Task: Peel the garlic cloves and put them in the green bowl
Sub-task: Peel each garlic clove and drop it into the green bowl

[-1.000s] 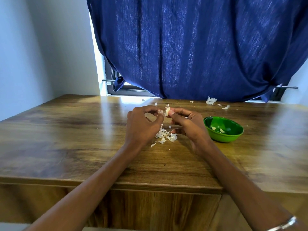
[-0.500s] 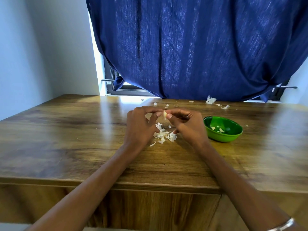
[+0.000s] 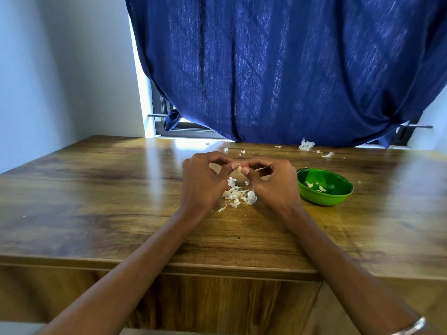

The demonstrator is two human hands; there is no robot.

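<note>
While a single garlic clove (image 3: 239, 169) is pinched between the fingertips of both hands, the peeling is judged to be under way rather than finished. The clove is held in the air just left of the green bowl (image 3: 325, 197), above a heap of white skins (image 3: 238, 195) lying on the bench (image 3: 108, 189). The grip of the left hand (image 3: 202, 182) is closed on the clove with thumb and forefinger, and that of the right hand (image 3: 273, 183) is closed on it likewise from the side nearer the bowl; both sets of fingers are curled. Whether skin is left on the clove cannot be told with certainty, since most of it is hidden by the fingertips, though a pale, bare-looking patch is seen.

Inside the green bowl two or three pale pieces (image 3: 316, 187) are seen, which are taken to be cloves already peeled and dropped in. The heap of skins left of the bowl, and further scraps (image 3: 306, 145) scattered beyond the bowl near the blue curtain (image 3: 278, 68), suggest that several cloves have been dealt with.

What is left, by this reckoning, is for the present clove to be stripped and carried the short way to the bowl. No unpeeled cloves are made out anywhere on the bench, so it may be the last one.
</note>
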